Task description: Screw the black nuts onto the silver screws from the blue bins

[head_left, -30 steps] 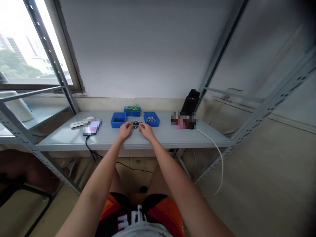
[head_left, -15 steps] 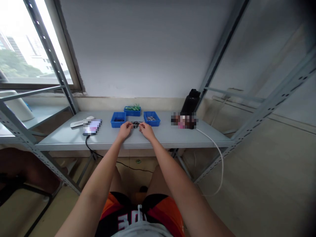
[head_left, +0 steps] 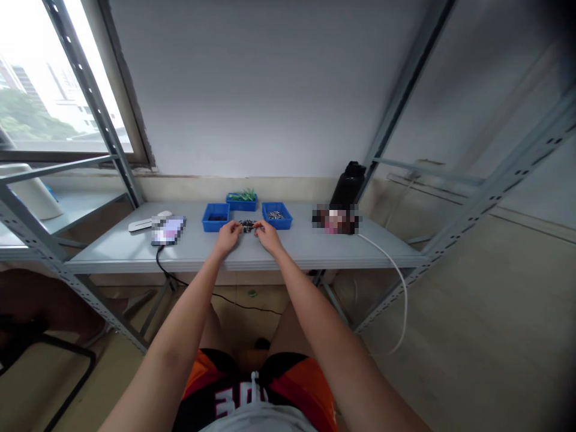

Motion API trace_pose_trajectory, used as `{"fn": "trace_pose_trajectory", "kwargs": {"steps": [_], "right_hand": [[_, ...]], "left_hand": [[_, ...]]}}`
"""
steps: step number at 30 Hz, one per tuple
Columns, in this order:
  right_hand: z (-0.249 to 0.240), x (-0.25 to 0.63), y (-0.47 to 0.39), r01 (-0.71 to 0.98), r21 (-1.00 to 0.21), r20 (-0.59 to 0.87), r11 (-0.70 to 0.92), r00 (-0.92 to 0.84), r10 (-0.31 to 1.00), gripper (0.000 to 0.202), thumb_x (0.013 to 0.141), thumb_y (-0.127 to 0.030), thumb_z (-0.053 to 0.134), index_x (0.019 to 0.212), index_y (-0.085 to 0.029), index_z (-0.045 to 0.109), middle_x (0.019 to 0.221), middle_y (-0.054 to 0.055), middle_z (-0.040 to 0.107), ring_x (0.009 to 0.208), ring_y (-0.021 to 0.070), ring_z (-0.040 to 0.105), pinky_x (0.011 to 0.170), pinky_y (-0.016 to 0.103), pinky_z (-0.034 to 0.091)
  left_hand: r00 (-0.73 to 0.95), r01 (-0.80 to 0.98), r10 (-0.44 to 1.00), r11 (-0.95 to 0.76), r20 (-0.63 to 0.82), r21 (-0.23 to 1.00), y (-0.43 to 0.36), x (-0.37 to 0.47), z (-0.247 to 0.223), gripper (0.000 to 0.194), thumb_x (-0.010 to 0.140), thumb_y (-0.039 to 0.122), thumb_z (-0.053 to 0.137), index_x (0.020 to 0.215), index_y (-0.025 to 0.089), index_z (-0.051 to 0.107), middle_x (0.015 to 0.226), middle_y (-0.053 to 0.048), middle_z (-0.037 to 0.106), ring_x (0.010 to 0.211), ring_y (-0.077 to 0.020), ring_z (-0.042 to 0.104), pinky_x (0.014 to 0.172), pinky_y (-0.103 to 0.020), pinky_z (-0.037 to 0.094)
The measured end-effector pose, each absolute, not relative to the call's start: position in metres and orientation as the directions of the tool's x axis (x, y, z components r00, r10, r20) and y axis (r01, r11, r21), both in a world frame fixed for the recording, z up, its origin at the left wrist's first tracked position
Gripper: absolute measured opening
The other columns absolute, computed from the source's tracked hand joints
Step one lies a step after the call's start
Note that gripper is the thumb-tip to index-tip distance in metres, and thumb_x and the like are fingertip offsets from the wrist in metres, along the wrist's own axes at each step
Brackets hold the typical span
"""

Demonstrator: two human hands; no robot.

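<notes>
Both hands are at the middle of the shelf, on either side of a small pile of black and silvery pieces point(head_left: 247, 224). My left hand point(head_left: 228, 236) has its thumb and fingertips pinched together at the pile's left edge. From the right, my right hand point(head_left: 268, 236) closes its fingertips by the same pile. Whatever is between the fingers is too small to make out. Just behind my left hand stands a blue bin point(head_left: 210, 227) with dark bits in it. Another blue bin point(head_left: 283, 225), holding small silvery and dark pieces, is behind my right hand.
A third blue bin point(head_left: 242, 206) with green strips stands at the back. On the left lie a phone point(head_left: 170, 230) with a black cable and a white object point(head_left: 140, 225). A black bottle point(head_left: 348, 186) and a blurred item with a white cable point(head_left: 393, 264) are right. Metal posts frame the shelf.
My right hand's fingertips have shifted slightly beside the pile. My left hand stays nearly in place. At far left, a person's leg has moved a little.
</notes>
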State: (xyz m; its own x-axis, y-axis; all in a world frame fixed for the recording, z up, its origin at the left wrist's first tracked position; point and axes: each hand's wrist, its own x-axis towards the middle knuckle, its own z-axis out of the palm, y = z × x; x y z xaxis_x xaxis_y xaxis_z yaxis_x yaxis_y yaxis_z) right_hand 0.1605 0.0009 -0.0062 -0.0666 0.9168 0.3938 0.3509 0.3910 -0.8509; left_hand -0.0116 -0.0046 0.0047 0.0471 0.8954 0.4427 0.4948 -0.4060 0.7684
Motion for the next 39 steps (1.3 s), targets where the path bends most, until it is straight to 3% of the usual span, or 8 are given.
{"fn": "trace_pose_trajectory", "kwargs": {"steps": [3,15,22,26,29,31,34,39], "right_hand": [[-0.006,0.161,-0.001,0.372,-0.837,0.387,0.401,-0.114,0.915,0.025,0.077,-0.010,0.043,0.087,-0.020,0.063,0.085,0.002,0.069,0.078,0.0165,0.063,0.083,0.031,0.048],[-0.001,0.161,-0.005,0.382,-0.817,0.420,0.432,-0.118,0.900,0.026,0.075,-0.013,0.046,0.083,-0.020,0.069,0.091,0.004,0.072,0.088,0.0185,0.064,0.089,0.033,0.048],[-0.005,0.167,0.002,0.335,-0.858,0.448,0.389,0.118,0.886,0.033,0.077,-0.019,0.047,0.103,-0.019,0.067,0.109,0.008,0.069,0.088,0.0184,0.063,0.092,0.034,0.049],[-0.010,0.170,0.012,0.279,-0.892,0.431,0.357,0.279,0.858,0.052,0.078,-0.021,0.048,0.129,-0.019,0.056,0.137,0.015,0.051,0.092,0.0184,0.063,0.092,0.036,0.050],[-0.013,0.171,0.015,0.230,-0.917,0.384,0.325,0.297,0.874,0.062,0.077,-0.022,0.048,0.139,-0.021,0.047,0.148,0.016,0.039,0.095,0.0189,0.064,0.088,0.036,0.052],[-0.013,0.171,0.015,0.262,-0.897,0.422,0.356,0.268,0.866,0.058,0.077,-0.021,0.049,0.135,-0.020,0.052,0.145,0.016,0.042,0.097,0.0194,0.063,0.091,0.036,0.051],[-0.011,0.171,0.011,0.368,-0.838,0.497,0.403,0.208,0.843,0.038,0.079,-0.020,0.049,0.112,-0.016,0.066,0.125,0.015,0.058,0.095,0.0201,0.062,0.093,0.034,0.049],[-0.011,0.165,0.006,0.558,-0.720,0.530,0.412,0.061,0.846,0.023,0.082,-0.018,0.050,0.096,-0.018,0.069,0.101,0.009,0.066,0.086,0.0192,0.061,0.089,0.034,0.048]], "left_hand": [[0.044,0.489,0.897,-0.404,0.440,0.773,-0.004,-0.012,0.004,0.016,0.083,0.030,0.052,0.078,0.017,0.061,0.069,-0.003,0.064,0.062,-0.0151,0.056,0.065,-0.027,0.046],[0.031,0.473,0.904,-0.389,0.427,0.790,-0.005,-0.011,0.004,0.019,0.084,0.031,0.052,0.081,0.017,0.064,0.069,-0.003,0.065,0.063,-0.0156,0.057,0.064,-0.027,0.046],[0.001,0.476,0.904,-0.377,0.428,0.795,-0.009,-0.010,0.009,0.027,0.087,0.038,0.050,0.077,0.017,0.064,0.067,-0.003,0.065,0.057,-0.0147,0.055,0.061,-0.027,0.043],[-0.004,0.463,0.914,-0.359,0.407,0.811,-0.006,-0.010,0.006,0.025,0.085,0.037,0.053,0.080,0.016,0.066,0.068,-0.003,0.066,0.059,-0.0152,0.056,0.061,-0.027,0.044],[0.003,0.457,0.914,-0.363,0.406,0.812,-0.005,-0.010,0.004,0.026,0.085,0.037,0.052,0.082,0.016,0.066,0.069,-0.004,0.066,0.061,-0.0159,0.057,0.062,-0.027,0.044],[0.014,0.470,0.914,-0.365,0.406,0.804,-0.003,-0.011,0.003,0.026,0.085,0.036,0.052,0.082,0.016,0.067,0.069,-0.004,0.066,0.062,-0.0165,0.057,0.062,-0.027,0.045],[0.009,0.499,0.906,-0.370,0.422,0.784,-0.003,-0.011,0.003,0.025,0.085,0.035,0.052,0.082,0.016,0.067,0.070,-0.005,0.067,0.065,-0.0178,0.059,0.064,-0.028,0.046],[-0.012,0.564,0.898,-0.358,0.440,0.744,-0.004,-0.011,0.004,0.022,0.084,0.031,0.054,0.084,0.016,0.069,0.073,-0.006,0.068,0.071,-0.0199,0.061,0.070,-0.030,0.046]]}}
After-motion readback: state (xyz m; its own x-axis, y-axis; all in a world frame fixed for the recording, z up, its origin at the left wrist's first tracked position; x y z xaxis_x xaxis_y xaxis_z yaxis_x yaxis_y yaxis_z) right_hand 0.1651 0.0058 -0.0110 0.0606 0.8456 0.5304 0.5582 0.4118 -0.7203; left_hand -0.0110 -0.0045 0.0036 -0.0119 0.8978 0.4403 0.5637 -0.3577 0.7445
